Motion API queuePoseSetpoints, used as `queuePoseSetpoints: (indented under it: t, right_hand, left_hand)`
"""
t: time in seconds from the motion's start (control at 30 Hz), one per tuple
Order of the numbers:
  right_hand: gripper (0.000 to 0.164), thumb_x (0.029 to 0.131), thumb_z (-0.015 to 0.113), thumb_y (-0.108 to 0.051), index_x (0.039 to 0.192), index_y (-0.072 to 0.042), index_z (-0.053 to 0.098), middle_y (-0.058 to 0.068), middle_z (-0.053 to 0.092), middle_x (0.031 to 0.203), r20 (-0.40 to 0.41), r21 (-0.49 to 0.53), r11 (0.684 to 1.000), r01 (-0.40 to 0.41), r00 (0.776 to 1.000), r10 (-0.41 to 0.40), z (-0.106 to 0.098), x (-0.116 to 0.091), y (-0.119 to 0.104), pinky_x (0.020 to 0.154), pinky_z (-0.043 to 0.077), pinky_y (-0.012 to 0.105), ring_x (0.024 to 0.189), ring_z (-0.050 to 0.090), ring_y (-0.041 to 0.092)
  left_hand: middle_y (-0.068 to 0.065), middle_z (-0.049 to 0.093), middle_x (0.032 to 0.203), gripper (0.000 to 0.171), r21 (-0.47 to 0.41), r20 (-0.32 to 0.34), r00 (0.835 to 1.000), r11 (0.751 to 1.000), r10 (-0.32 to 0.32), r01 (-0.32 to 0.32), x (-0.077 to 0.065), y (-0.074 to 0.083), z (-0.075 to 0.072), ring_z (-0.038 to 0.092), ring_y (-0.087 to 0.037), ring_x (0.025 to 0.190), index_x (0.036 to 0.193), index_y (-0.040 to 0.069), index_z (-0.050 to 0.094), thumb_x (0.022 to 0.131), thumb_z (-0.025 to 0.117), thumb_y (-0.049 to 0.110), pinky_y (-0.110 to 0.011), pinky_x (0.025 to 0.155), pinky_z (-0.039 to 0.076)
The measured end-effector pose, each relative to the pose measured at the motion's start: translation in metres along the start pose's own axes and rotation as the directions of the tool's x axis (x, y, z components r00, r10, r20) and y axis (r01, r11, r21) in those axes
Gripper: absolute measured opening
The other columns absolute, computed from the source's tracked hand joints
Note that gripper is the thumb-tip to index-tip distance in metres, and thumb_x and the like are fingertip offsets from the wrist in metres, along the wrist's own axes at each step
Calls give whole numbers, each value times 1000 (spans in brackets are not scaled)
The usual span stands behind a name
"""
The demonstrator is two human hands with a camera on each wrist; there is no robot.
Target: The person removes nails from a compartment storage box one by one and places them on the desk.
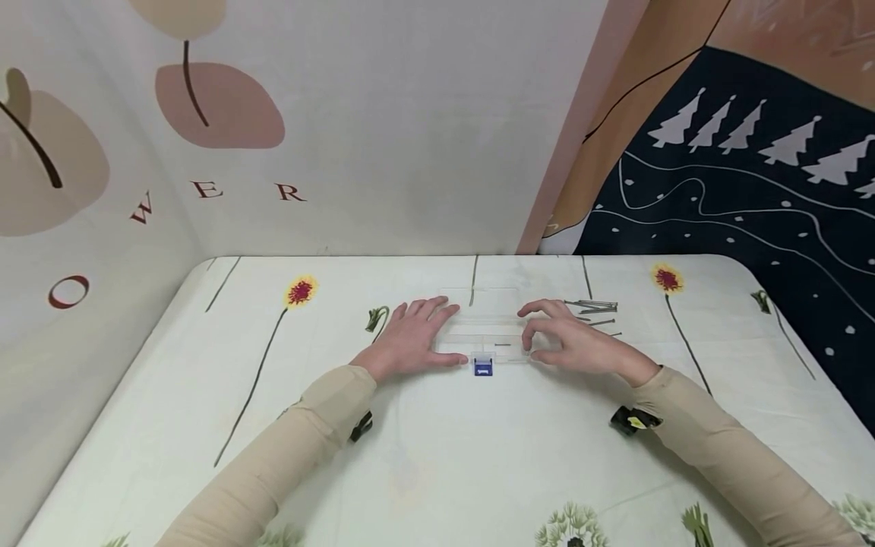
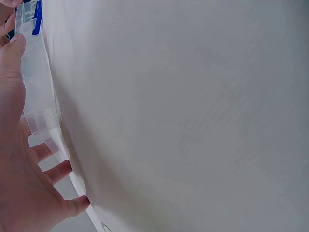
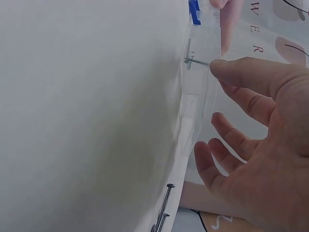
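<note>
A clear plastic box (image 1: 488, 339) with a blue latch (image 1: 483, 368) lies on the table, its lid folded back. My left hand (image 1: 413, 338) rests over the box's left side, fingers spread and thumb by the front wall; in the left wrist view the thumb touches the clear edge (image 2: 38, 77). My right hand (image 1: 570, 338) is at the box's right end. In the right wrist view its thumb and forefinger pinch a thin nail (image 3: 199, 62) by one end, its head down in the box. Another nail (image 1: 502, 345) lies inside the box.
Several loose nails (image 1: 596, 305) lie on the table just beyond my right hand. The table wears a white cloth (image 1: 437, 456) with printed flowers. Behind it hang a pale printed curtain (image 1: 410, 152) and a dark cloth with trees (image 1: 738, 190).
</note>
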State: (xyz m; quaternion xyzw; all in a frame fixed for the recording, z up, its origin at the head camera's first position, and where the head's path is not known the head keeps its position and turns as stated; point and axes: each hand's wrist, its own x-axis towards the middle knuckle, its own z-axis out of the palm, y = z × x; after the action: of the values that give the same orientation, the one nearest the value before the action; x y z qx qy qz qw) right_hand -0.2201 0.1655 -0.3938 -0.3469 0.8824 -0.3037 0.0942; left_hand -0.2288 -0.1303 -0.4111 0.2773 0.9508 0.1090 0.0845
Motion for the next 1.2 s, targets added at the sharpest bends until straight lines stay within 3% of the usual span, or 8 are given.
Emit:
queuePoseSetpoints:
  t: [0.27,0.67,1.2]
  right_hand:
    - [18,83,71,-3,87,-20,65,12,46,133,-1,1,1000,6,1000,-6,1,1,1,99,30,55,126,32,34]
    - [33,83,72,-7,114,-19,71,16,30,149,98,9,999,44,994,-45,7,2,-5,100,28,58,132,21,37]
    - [21,82,72,-9,96,-23,65,14,33,144,82,-98,991,88,993,-80,10,8,-5,98,32,57,128,27,38]
  left_hand:
    - [-8,24,156,92,-1,0,1000,1000,-1,1,-1,-1,0,26,-32,139,153,18,30,82,56,71,-58,110,18]
    - [-9,26,155,91,10,-11,1000,1000,5,-5,0,0,1,27,-32,138,152,18,32,82,56,71,-58,109,20]
    - [-9,27,155,91,2,-18,1000,1000,4,-4,1,-1,1,27,-32,138,151,18,33,82,57,71,-57,109,20]
